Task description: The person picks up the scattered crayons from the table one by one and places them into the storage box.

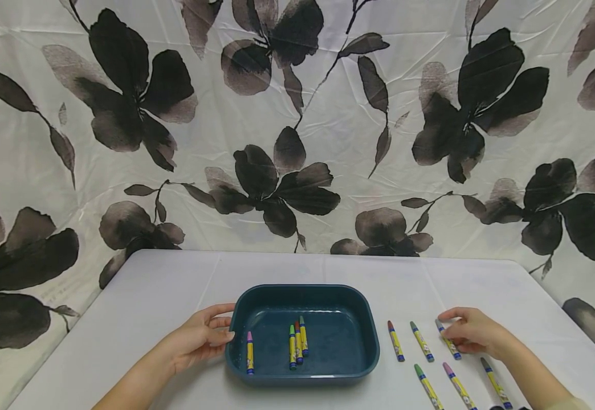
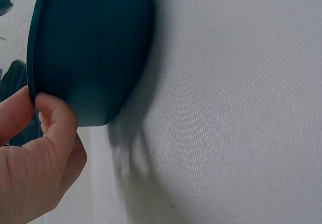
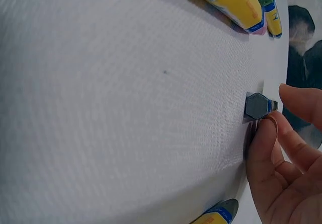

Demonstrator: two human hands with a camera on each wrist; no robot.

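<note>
My left hand (image 1: 200, 336) pinches the left rim of a dark teal tray (image 1: 302, 378), thumb on one side and fingers on the other. Inside the tray lie a pink crayon (image 1: 249, 353) near the left wall and a small cluster with green crayons (image 1: 292, 348) and a red crayon (image 1: 298, 344). To the right, my right hand (image 1: 474, 330) is at a grey crayon (image 1: 449, 343) on the table. In the right wrist view the thumb is close beside this crayon, and a gap shows between the forefinger and it. Whether the thumb touches it is unclear.
Around the right hand lie a red crayon (image 1: 396, 341), a dark green crayon (image 1: 422, 341), a green crayon (image 1: 428, 387), a pink crayon (image 1: 459, 386) and a dark-tipped crayon (image 1: 496, 383). Behind the white table (image 1: 174, 273) hangs a flowered cloth (image 1: 328, 125).
</note>
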